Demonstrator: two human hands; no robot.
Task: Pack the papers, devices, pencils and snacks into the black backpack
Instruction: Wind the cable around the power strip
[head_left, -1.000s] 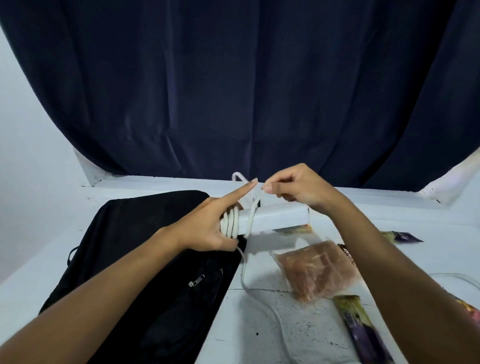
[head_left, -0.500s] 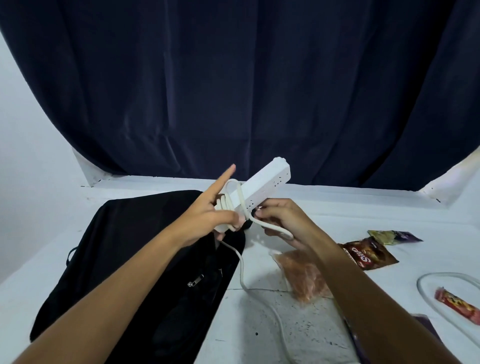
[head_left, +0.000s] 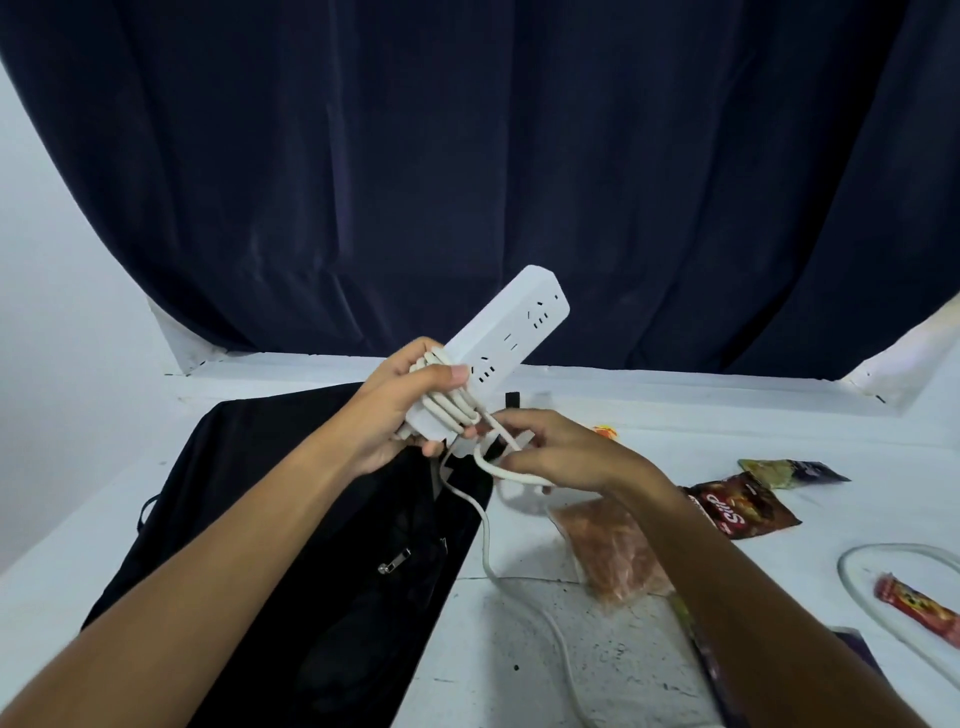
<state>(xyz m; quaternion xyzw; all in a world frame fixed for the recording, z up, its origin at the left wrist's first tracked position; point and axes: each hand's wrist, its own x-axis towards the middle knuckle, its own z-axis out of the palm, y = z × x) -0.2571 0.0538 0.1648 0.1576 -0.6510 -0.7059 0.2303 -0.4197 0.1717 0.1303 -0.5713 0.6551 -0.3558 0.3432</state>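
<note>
Power strip (head_left: 506, 340) raised above the black backpack (head_left: 291, 545), cord half wound.
I see my left hand (head_left: 400, 410) gripping its lower end, thumb clamping the coils, while my right hand (head_left: 558, 452) pinches a loop of white cord (head_left: 511, 475); snack packets (head_left: 737, 506) lie on the white table (head_left: 519, 649).

white power strip (head_left: 511, 332), white cord (head_left: 485, 540), black backpack (head_left: 291, 519), navy curtain (head_left: 467, 156), red snack bar (head_left: 917, 607)
</note>
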